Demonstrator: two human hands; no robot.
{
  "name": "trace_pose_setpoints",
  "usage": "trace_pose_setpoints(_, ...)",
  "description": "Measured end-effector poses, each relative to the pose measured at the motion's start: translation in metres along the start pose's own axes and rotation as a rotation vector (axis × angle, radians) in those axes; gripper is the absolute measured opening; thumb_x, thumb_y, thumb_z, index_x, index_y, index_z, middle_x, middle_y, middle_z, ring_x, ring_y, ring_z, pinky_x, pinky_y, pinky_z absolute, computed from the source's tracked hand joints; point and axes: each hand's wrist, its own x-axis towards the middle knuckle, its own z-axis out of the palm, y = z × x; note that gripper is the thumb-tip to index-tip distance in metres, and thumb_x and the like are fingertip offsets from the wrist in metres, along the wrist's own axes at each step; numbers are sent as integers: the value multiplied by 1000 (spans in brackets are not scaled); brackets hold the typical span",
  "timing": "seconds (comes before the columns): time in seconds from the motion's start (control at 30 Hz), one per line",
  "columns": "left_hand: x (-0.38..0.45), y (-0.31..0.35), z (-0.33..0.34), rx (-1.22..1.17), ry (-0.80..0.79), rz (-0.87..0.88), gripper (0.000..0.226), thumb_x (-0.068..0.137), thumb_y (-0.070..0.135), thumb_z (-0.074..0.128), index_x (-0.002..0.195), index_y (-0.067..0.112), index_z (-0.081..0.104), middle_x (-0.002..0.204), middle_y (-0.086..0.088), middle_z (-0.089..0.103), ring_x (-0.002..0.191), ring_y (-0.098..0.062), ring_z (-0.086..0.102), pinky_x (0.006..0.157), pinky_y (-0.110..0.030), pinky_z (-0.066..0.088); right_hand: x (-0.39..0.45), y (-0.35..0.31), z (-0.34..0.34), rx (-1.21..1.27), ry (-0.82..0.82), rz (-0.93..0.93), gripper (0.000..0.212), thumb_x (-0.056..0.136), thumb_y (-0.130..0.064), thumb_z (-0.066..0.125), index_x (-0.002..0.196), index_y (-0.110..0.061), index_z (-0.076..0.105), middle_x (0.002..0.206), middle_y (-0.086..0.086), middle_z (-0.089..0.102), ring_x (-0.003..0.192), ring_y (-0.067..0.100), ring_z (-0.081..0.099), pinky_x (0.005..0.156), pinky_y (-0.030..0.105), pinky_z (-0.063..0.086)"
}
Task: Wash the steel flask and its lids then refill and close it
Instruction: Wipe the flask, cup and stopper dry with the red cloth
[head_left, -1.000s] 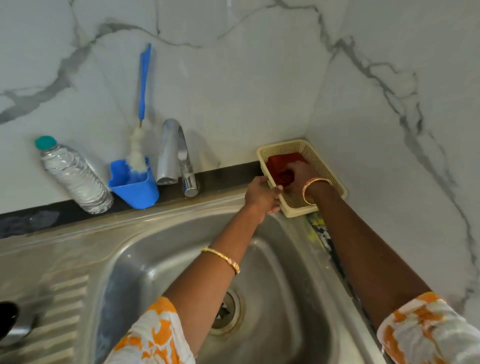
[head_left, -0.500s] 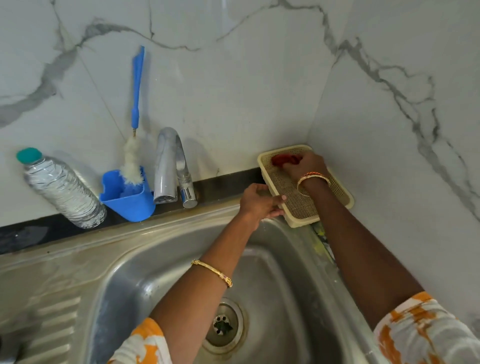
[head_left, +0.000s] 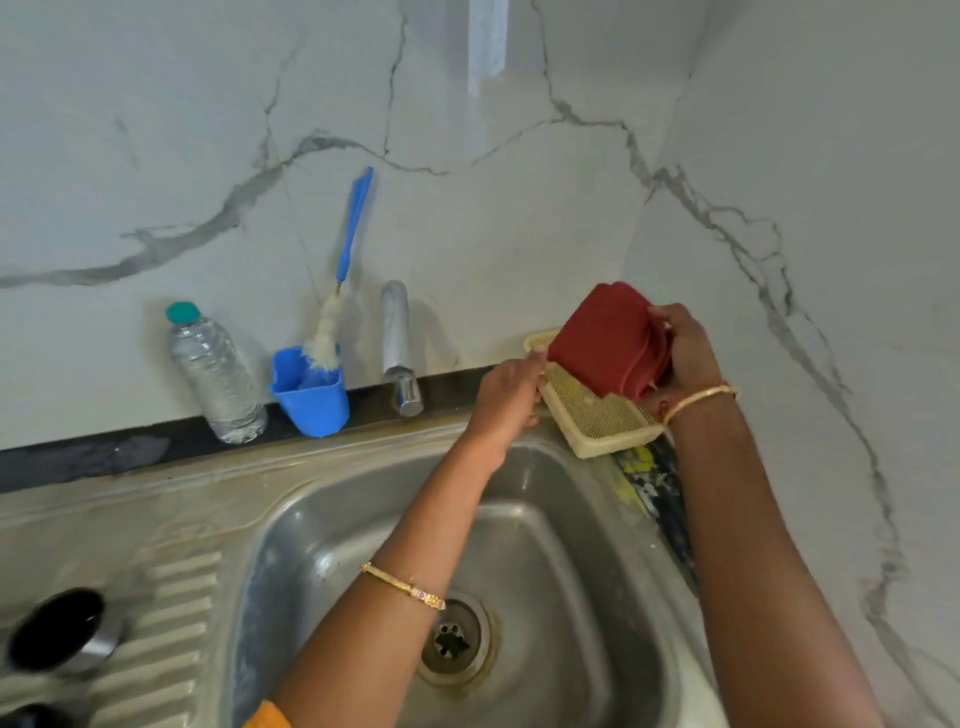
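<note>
The right hand (head_left: 685, 348) has its fingers clamped on a folded red cloth (head_left: 605, 340), lifted above the basket (head_left: 597, 421) at right of centre. The left hand (head_left: 506, 400) pinches the basket's rim. The basket overhangs the sink (head_left: 322, 525), so a tug could tip it in. The flask (head_left: 57, 631), blurred, sits at lower left on the drainer, near enough for an elbow to knock.
</note>
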Motion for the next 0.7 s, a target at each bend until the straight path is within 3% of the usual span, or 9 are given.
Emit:
trace_pose_setpoints(0.07,-29,4,-5,-55,-17,5,40,92,52,53,109,17,61,103,4,67,93,-11,65,83,-35,55,-35,18,7,-21,-97,46,19,88,-31,59,96,-15,67,83,6,73,74,21,69,65,35,57)
trace_pose_setpoints(0.13,-58,-2,-13,-88,63,18,35,89,44,62,107,14,62,98,3,68,87,-10,66,74,-29,54,-65,43,12,-64,-152,80,19,88,-19,62,106,-12,63,82,9,73,72,22,70,60,35,59)
trace_pose_setpoints(0.23,-98,-23,-35,-99,220,27,12,86,25,70,88,17,61,85,2,65,75,-10,61,64,-25,47,-99,83,16,-116,-152,167,33,86,-2,61,119,-5,56,85,11,73,74,24,71,60,39,60)
trace_pose_setpoints(0.3,-124,-40,-54,-87,288,36,13,83,19,73,79,20,60,79,3,64,72,-9,60,61,-23,45,-120,105,21,-141,-154,222,31,87,2,57,117,-4,55,91,13,70,81,27,68,65,43,57)
trace_pose_setpoints(0.4,-156,-60,-81,-44,345,64,11,82,22,74,80,23,64,77,8,67,71,-4,63,61,-16,50,-147,133,33,-147,-165,265,28,88,5,55,114,-5,54,94,13,65,84,26,63,70,45,57)
trace_pose_setpoints(0.47,-173,-71,-100,97,397,107,13,83,28,72,93,19,69,88,2,71,82,-12,67,77,-25,55,-163,149,43,-160,-150,284,27,88,6,55,113,-6,52,91,12,64,81,25,62,78,49,54)
trace_pose_setpoints(0.57,-205,-85,-134,429,658,272,26,89,23,64,112,13,66,108,-5,67,96,-20,64,88,-34,51,-180,172,62,-157,-85,327,25,87,5,56,109,-5,50,88,13,61,77,26,61,75,48,55)
trace_pose_setpoints(0.7,-248,-95,-203,570,1090,582,21,84,15,58,102,9,66,98,-6,62,90,-25,61,83,-36,50,-204,207,101,-136,-84,342,15,84,-2,55,99,-5,56,76,10,63,52,22,64,43,30,55)
